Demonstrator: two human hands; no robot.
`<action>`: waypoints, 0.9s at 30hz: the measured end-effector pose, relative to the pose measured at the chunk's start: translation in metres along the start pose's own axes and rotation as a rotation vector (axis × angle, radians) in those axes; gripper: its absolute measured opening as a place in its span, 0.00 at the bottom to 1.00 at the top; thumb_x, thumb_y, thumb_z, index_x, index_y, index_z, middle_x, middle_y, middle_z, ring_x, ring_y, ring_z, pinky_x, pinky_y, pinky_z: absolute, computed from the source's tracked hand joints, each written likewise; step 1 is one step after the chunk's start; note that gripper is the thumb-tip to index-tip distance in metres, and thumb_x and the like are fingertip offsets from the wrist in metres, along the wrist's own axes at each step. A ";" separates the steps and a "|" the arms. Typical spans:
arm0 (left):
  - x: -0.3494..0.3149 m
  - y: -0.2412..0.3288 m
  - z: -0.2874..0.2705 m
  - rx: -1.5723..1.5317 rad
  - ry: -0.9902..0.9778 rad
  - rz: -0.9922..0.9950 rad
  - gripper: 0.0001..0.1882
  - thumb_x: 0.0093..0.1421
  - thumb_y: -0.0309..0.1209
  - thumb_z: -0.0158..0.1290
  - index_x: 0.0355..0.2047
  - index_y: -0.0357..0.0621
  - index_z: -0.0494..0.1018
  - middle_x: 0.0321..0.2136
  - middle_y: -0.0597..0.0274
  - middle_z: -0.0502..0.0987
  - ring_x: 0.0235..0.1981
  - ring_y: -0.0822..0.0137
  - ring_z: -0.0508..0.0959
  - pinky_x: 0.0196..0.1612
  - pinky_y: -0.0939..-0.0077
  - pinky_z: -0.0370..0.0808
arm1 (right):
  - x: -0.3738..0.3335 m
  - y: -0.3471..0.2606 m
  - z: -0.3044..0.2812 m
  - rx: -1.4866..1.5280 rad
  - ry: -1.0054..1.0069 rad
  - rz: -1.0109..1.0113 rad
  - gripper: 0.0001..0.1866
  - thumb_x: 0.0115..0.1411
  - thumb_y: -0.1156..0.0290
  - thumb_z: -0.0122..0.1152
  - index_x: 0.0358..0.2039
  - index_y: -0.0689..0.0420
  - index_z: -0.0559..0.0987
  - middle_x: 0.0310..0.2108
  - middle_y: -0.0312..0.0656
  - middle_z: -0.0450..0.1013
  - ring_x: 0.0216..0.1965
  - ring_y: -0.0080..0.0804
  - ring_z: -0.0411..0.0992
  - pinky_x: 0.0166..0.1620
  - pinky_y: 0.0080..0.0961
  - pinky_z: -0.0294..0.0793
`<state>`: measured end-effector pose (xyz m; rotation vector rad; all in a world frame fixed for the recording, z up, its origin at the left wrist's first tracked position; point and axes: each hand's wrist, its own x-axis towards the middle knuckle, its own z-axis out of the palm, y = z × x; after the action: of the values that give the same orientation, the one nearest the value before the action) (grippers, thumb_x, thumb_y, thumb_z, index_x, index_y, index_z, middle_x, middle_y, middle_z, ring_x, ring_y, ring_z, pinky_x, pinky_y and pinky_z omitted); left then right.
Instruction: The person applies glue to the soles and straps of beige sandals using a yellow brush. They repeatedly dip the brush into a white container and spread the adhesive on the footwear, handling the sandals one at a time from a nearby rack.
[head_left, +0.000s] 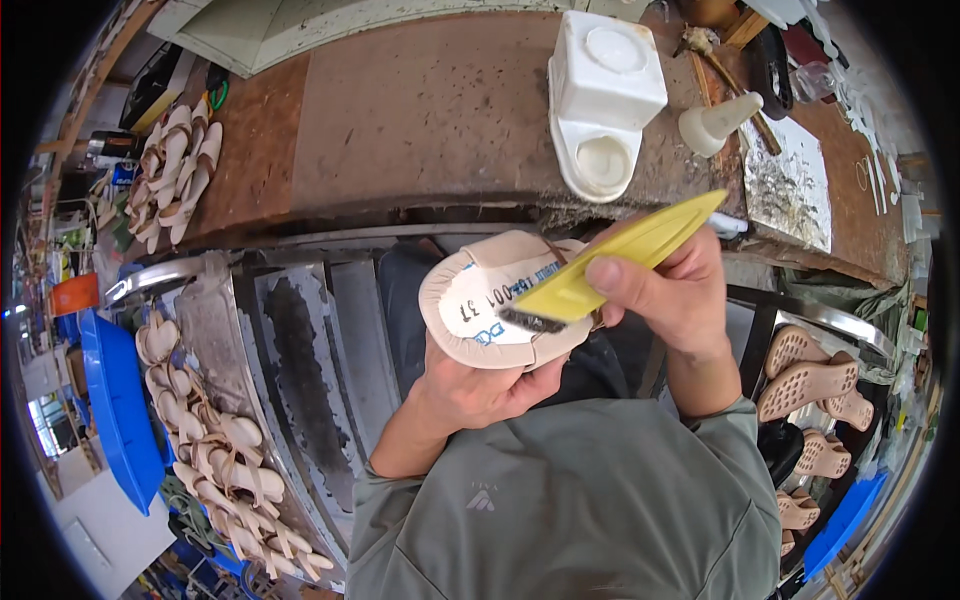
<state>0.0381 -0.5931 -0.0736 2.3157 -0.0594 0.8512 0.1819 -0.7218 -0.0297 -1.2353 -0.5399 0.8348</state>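
My left hand [478, 392] grips a beige sandal upper [440, 312] from below, its underside turned up to show a white insole board [490, 292] with markings. Pinched in my right hand [672, 295] is a brush with a long, flat yellow handle [640, 252]. Its dark bristles [530, 320] lie over the toe part of the insole board; whether they touch it I cannot tell. The brush and my right hand hide part of the shoe's far end.
On the brown workbench [400, 110] stand a white glue dispenser [610, 85] and a cream cone-shaped bottle [715, 122], with a hammer [735, 82] behind. Beige sandals [215, 440] fill the left rack. Perforated beige soles [810, 385] lie right. A blue bin [122, 410] stands far left.
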 end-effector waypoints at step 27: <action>-0.037 0.067 -0.039 -0.096 0.184 -0.107 0.19 0.45 0.22 0.57 0.41 0.38 0.76 0.41 0.54 0.78 0.44 0.58 0.77 0.52 0.66 0.68 | -0.057 -0.036 -0.008 -0.415 -0.503 -1.153 0.11 0.45 0.72 0.68 0.31 0.61 0.81 0.31 0.44 0.77 0.22 0.28 0.73 0.21 0.20 0.65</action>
<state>-0.0301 -0.6284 -0.0351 2.1227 0.0997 0.9804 0.1630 -0.7761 0.0067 -0.8276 -1.6858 0.0067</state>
